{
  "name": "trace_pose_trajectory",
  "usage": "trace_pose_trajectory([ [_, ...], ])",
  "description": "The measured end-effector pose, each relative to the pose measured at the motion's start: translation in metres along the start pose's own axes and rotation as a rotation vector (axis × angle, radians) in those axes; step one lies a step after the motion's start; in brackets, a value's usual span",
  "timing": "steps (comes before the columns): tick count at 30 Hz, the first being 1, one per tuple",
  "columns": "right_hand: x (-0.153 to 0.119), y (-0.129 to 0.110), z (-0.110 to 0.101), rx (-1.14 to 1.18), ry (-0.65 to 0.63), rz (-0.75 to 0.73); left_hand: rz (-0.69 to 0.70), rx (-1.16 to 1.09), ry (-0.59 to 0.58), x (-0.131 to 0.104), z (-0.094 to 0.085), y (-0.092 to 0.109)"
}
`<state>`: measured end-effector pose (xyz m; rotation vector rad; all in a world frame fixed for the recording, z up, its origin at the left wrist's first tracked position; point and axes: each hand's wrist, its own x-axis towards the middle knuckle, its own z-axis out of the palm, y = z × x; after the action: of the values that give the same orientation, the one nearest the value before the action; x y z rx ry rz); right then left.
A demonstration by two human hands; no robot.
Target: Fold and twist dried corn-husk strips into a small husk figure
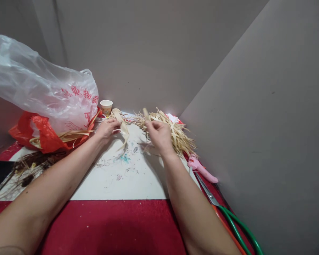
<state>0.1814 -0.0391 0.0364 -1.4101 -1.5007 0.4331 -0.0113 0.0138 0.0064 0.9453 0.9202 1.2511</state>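
My left hand (108, 128) pinches a wide, pale straw-coloured strip (124, 131) that curls down over the white board (122, 187). Between the thumb and fingers of my right hand (159, 135), a short strip of the same pale material (145, 113) points upward. Behind and to the right of that hand lies a heap of dry, straw-like strips (181, 136), partly hidden by the hand. A small bundle of pale strips (116, 114) is just beyond my left hand.
A patterned paper cup (106, 106) stands at the back. On the left are a clear plastic bag (55, 88), a red bag (46, 132) and dark root-like fibres (29, 170). A pink glue gun (203, 170) and green-handled scissors (235, 219) lie rightward. Grey walls (268, 124) close in the red-covered table (108, 226).
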Motion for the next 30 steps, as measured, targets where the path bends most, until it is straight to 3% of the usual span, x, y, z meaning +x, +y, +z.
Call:
trace_pose_trajectory([
  [3, 0.011, 0.005, -0.033, -0.274, 0.264, -0.137, -0.032, 0.043, 0.041, 0.001, -0.002, 0.001],
  [7, 0.019, 0.024, -0.067, -0.54, 0.178, -0.13, -0.067, 0.158, -0.014, -0.004, 0.004, 0.0],
  [10, 0.018, 0.022, -0.074, -0.532, 0.164, -0.155, 0.02, 0.279, -0.048, -0.009, 0.008, -0.003],
  [13, 0.011, 0.001, -0.058, -0.315, 0.183, -0.131, 0.101, 0.332, -0.104, -0.011, 0.01, -0.005],
  [17, -0.002, -0.019, -0.015, 0.012, -0.112, -0.001, 0.13, 0.325, -0.165, -0.01, 0.01, -0.005],
  [21, -0.009, -0.011, 0.021, 0.146, -0.319, 0.183, 0.118, 0.322, -0.247, -0.006, 0.009, -0.005],
  [25, -0.011, -0.001, 0.03, 0.31, -0.315, 0.306, 0.084, 0.353, -0.3, -0.006, 0.008, -0.005],
  [30, -0.01, 0.002, 0.029, 0.36, -0.262, 0.333, 0.009, 0.354, -0.333, -0.008, 0.007, -0.005],
])
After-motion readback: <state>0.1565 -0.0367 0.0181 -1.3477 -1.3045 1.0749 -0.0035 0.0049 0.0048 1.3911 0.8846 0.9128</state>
